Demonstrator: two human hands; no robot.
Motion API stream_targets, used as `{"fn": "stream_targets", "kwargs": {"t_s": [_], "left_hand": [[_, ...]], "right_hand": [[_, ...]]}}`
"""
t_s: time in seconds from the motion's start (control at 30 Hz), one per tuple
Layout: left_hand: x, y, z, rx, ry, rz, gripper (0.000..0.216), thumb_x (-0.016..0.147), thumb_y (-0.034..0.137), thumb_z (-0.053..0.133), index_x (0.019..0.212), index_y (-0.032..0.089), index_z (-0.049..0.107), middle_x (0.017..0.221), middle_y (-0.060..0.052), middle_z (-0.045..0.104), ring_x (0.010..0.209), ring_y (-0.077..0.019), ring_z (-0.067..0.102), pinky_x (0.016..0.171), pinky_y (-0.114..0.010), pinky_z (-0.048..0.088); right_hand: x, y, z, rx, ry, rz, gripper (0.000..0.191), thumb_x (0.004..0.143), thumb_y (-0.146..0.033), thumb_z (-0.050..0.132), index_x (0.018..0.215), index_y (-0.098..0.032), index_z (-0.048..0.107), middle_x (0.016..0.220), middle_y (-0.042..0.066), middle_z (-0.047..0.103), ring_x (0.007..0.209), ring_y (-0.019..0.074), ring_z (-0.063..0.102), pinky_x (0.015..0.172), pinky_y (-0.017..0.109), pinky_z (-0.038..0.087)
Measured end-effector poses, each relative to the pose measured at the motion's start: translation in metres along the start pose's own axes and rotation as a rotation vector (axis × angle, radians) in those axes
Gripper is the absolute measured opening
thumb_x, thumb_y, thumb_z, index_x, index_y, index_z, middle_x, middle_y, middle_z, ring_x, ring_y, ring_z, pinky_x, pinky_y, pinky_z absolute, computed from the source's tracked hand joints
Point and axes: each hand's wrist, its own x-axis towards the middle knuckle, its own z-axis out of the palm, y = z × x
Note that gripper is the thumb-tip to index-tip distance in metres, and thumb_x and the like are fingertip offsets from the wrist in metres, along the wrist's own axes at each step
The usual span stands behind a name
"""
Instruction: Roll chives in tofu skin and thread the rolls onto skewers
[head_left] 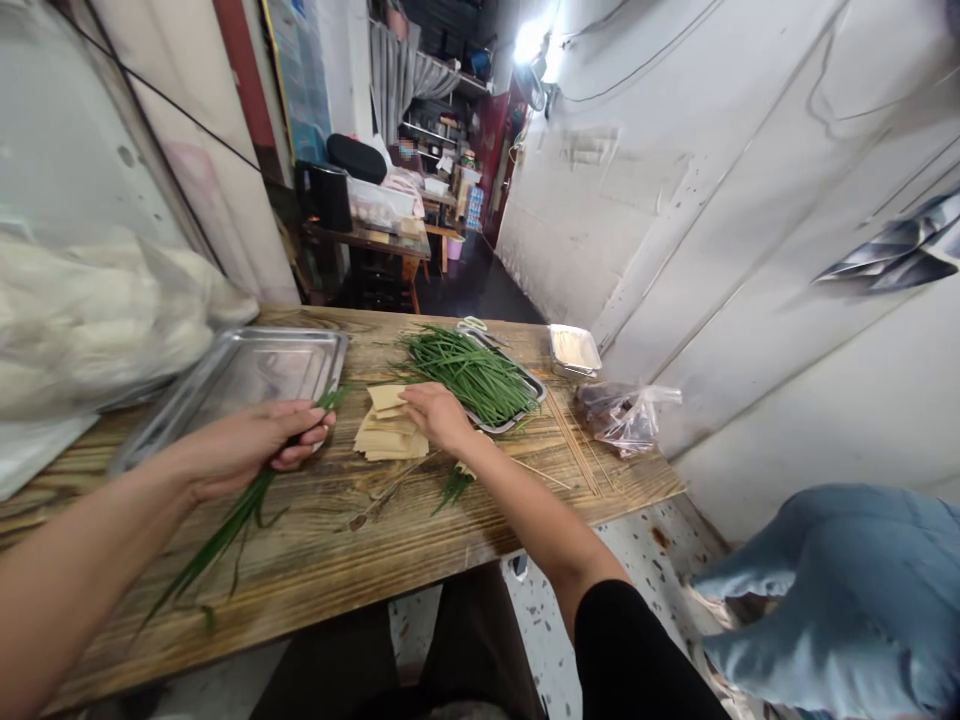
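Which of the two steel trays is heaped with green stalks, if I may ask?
The tray beyond the right hand; the other tray, beside the left hand, bears no such heap.

Matt, smooth-looking sheets (pixel 390 445), grained wood table (pixel 330 560), smooth metal tray (pixel 289 372) (glossy, too), crinkled shiny plastic bag (pixel 626 415).

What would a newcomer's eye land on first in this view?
Most likely the heap of long, thin green leaves on a shiny metal tray, near the far edge of the brown wooden table. Just left of it, the right hand touches a stack of flat, pale-yellow sheets. Farther left, the left hand grips a bunch of long green leaves.
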Motion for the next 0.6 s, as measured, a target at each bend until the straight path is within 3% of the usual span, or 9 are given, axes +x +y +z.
{"fn": "stream_targets", "kwargs": {"t_s": [0.23, 0.6], "left_hand": [[-0.015, -0.01, -0.005, -0.013, 0.022, 0.013, 0.046, 0.068, 0.057, 0.084, 0.065, 0.022, 0.056, 0.061, 0.005, 0.042, 0.057, -0.0106, 0.024, 0.051, -0.023, 0.024], [-0.011, -0.025, -0.012, -0.121, 0.007, -0.033, 0.036, 0.071, 0.049, 0.082, 0.067, 0.021, 0.059, 0.063, 0.004, 0.043, 0.056, -0.0105, 0.024, 0.05, -0.023, 0.021]], "right_hand": [[0.042, 0.004, -0.007, -0.113, -0.213, -0.086, 0.008, 0.099, -0.017, 0.074, 0.097, -0.015, 0.081, 0.107, 0.011, 0.08, 0.104, 0.0206, 0.07, 0.1, 0.03, 0.048], [0.055, 0.015, -0.01, 0.006, -0.199, -0.015, 0.024, 0.096, -0.008, 0.063, 0.078, -0.016, 0.077, 0.089, 0.004, 0.075, 0.086, 0.0157, 0.065, 0.084, 0.024, 0.045]]}}
